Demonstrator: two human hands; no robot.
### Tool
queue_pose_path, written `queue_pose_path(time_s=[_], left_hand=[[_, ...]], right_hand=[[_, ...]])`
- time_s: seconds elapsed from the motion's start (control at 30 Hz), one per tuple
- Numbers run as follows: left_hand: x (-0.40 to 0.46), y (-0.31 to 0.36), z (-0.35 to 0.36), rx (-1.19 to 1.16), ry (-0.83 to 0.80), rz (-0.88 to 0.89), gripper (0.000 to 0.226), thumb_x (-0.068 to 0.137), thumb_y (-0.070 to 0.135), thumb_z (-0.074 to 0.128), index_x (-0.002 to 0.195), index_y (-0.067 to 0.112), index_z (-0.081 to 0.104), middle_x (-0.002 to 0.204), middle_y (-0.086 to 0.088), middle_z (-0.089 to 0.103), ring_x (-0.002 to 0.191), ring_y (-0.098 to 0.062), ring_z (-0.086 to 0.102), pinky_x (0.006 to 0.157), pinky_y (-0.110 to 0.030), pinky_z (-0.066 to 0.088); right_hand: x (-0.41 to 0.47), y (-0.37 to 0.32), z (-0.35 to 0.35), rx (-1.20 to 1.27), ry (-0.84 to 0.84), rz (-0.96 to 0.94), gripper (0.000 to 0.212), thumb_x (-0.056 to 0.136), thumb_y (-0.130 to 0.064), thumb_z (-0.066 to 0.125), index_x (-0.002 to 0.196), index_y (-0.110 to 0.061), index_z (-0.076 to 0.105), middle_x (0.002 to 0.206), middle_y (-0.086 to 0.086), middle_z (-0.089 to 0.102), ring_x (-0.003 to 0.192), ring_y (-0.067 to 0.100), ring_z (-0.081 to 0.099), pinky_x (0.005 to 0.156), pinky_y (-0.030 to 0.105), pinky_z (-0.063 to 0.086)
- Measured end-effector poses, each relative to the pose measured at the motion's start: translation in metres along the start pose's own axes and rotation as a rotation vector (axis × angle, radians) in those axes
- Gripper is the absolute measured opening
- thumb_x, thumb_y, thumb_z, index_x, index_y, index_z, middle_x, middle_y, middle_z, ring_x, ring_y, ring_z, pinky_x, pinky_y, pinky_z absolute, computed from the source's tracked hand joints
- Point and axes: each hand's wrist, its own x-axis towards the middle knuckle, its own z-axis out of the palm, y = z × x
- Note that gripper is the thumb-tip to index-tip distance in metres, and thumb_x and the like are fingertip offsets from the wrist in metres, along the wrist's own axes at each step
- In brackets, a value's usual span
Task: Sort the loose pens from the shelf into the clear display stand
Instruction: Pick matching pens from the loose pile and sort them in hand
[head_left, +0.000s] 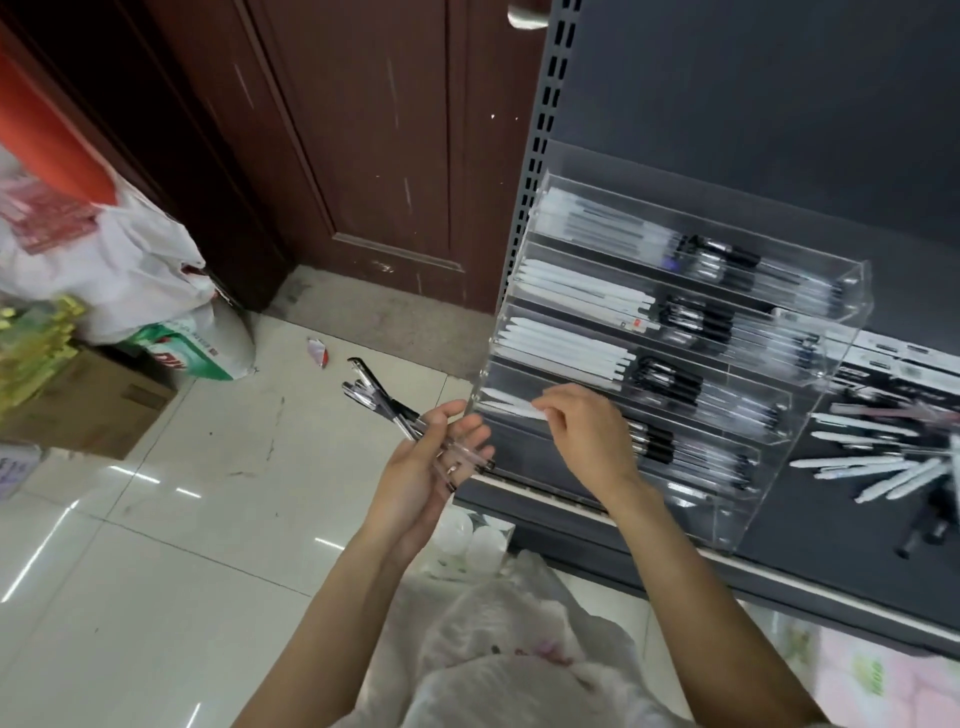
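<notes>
At the left end of the dark shelf (831, 525), the clear display stand (675, 332) has its upper tiers largely stocked with white and black-capped pens, so the sorting appears well advanced. A scatter of loose pens (878, 467) lies on the shelf just right of the stand, unsorted. The left hand (441, 467) holds a bundle of clear pens (395, 410) in loosely curled fingers beside the stand, while the right hand (587, 431) seems to pinch a white pen (514, 408) at a lower tier, though blur obscures the fingertips.
</notes>
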Motion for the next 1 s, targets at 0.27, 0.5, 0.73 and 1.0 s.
queue_pose_path(time_s=[0.27,0.5,0.73,1.0], left_hand=[[0.015,0.015,0.005,0.024,-0.152,-0.117,0.030,0.100,0.019,0.037,0.114,0.007,0.061,0.103,-0.009,0.069,0.094,-0.018,0.068,0.084,-0.035,0.057],[0.018,0.013,0.023,0.161,-0.280,-0.129,0.034,0.097,0.025,0.039,0.123,0.015,0.058,0.110,-0.002,0.070,0.101,-0.012,0.066,0.075,-0.027,0.055],[0.015,-0.004,0.041,0.219,-0.372,-0.183,0.038,0.090,0.028,0.045,0.124,0.019,0.058,0.105,-0.005,0.071,0.097,-0.014,0.066,0.072,-0.024,0.053],[0.017,-0.031,0.066,0.279,-0.317,-0.222,0.031,0.099,0.024,0.037,0.114,0.011,0.061,0.103,-0.006,0.071,0.096,-0.019,0.069,0.076,-0.033,0.058]], right_hand=[[-0.016,-0.022,-0.011,0.132,0.007,0.004,0.026,0.095,-0.020,0.052,0.118,-0.017,0.064,0.118,-0.002,0.062,0.109,0.015,0.056,0.094,0.032,0.046],[-0.032,-0.069,-0.039,0.228,0.236,-0.030,0.010,0.088,-0.025,0.065,0.097,-0.023,0.065,0.093,-0.012,0.066,0.087,0.006,0.057,0.075,0.021,0.045],[-0.047,-0.054,-0.039,0.390,0.161,0.071,0.019,0.083,-0.014,0.069,0.101,-0.020,0.066,0.089,-0.010,0.069,0.082,-0.001,0.061,0.076,0.013,0.048],[-0.087,0.037,-0.067,0.062,0.390,0.190,0.015,0.086,-0.009,0.065,0.098,-0.017,0.069,0.092,0.000,0.066,0.079,0.021,0.064,0.062,0.038,0.055]])
